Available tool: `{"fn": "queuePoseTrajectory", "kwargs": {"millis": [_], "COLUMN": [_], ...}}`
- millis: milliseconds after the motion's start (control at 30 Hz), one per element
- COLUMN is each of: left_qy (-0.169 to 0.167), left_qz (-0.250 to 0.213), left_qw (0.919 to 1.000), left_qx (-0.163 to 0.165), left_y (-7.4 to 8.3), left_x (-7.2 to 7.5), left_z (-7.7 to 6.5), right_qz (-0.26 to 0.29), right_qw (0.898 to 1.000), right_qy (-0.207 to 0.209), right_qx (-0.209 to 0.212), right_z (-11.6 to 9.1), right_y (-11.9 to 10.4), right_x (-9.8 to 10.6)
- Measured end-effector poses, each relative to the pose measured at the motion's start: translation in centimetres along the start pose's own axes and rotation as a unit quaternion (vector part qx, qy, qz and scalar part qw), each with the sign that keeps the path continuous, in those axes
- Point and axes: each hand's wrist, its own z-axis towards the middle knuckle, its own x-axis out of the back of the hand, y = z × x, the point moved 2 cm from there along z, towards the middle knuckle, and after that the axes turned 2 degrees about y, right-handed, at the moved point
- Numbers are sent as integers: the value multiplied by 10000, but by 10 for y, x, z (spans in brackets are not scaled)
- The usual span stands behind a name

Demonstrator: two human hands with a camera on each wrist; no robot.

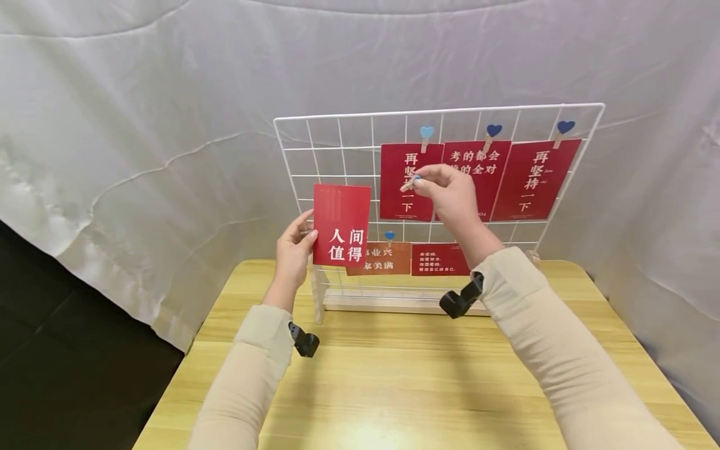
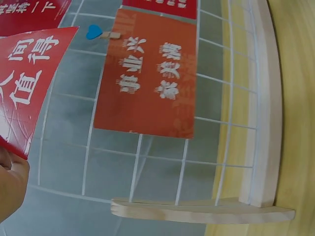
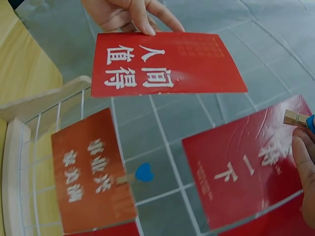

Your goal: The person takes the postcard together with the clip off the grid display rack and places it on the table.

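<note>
Extended forward in long cream fabric sleeves (image 1: 562, 356), with the left hand (image 1: 295, 244) lower than the right hand (image 1: 452, 194). Pinching with the left a glossy red rectangular card with white characters (image 1: 342, 215) by one side edge, so spreading rightward from that grip, before a white wire grid (image 1: 354, 115). Probably light, thin and springy, slick-faced, easily creased; best taken by the margin. Pinching with the right, above and right of the card, a small wooden clothespin with blue heart (image 3: 296, 118), likely light and hard, best squeezed at the heart end.
</note>
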Motion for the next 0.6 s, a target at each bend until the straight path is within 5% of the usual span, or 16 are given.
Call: {"fn": "queuePoseTrajectory", "kwargs": {"millis": [167,367,467,600], "left_qy": [31,61,85,117], "left_qz": [7,13,-62,-117], "left_qw": [9998,9996,9994,9991], "left_qx": [183,266,330,394], "left_y": [-9,-20,-26,-35], "left_x": [2,3,4,7], "left_z": [-5,-10,-13,-16], "right_qz": [84,405,404,432], "right_qw": [9998,9988,9990,9986], "right_qy": [79,64,190,302], "right_qx": [-153,-262,-40,48], "right_z": [8,-8,-20,-50], "right_y": [48,63,65,33], "right_x": [21,38,43,40]}}
